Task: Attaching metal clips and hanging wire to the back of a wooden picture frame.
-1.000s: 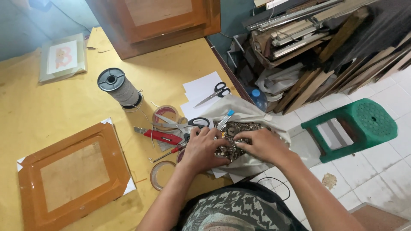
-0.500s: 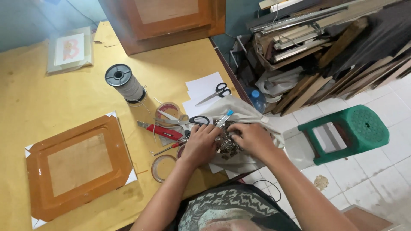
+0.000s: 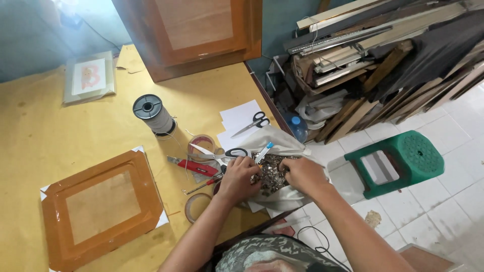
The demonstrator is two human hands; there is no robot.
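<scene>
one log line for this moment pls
left hand: in small metal parts | right hand: same pile, on white bag | nearby: red cutter, scissors

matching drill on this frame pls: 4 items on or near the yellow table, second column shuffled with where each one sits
Things:
1. spool of grey cord
2. brown picture frame
3. green stool
4. black-handled scissors

Places:
A. on the white tiled floor, right of the table
B. on white paper near the table's right edge
C. flat at the table's lower left, white corners showing under it
D. upright near the table's middle, above the red-handled cutter

Pairs: 1-D, 2-C, 3-A, 4-B
</scene>
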